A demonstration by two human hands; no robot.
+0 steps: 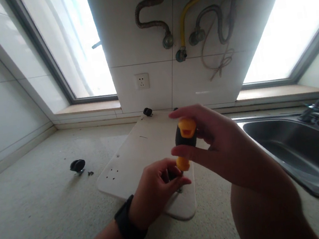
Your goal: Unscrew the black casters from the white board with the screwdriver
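Observation:
My right hand (210,140) is closed around the yellow and black handle of a screwdriver (186,141), which stands nearly upright over the near right corner of a white board (140,150). Just below it, my left hand (160,183), with a black band on the wrist, is closed around a dark caster (172,174) at that corner. The fingers hide most of this caster, and the screwdriver's tip cannot be made out. Empty screw holes show at the board's near left corner. A loose black caster (77,166) lies left of the board beside some small screws (90,173).
Another black caster (147,112) sits at the board's far left corner, and one is partly hidden at the far right. A steel sink (289,148) with a tap (311,111) is on the right. Pipes and a socket (142,81) are on the tiled wall behind.

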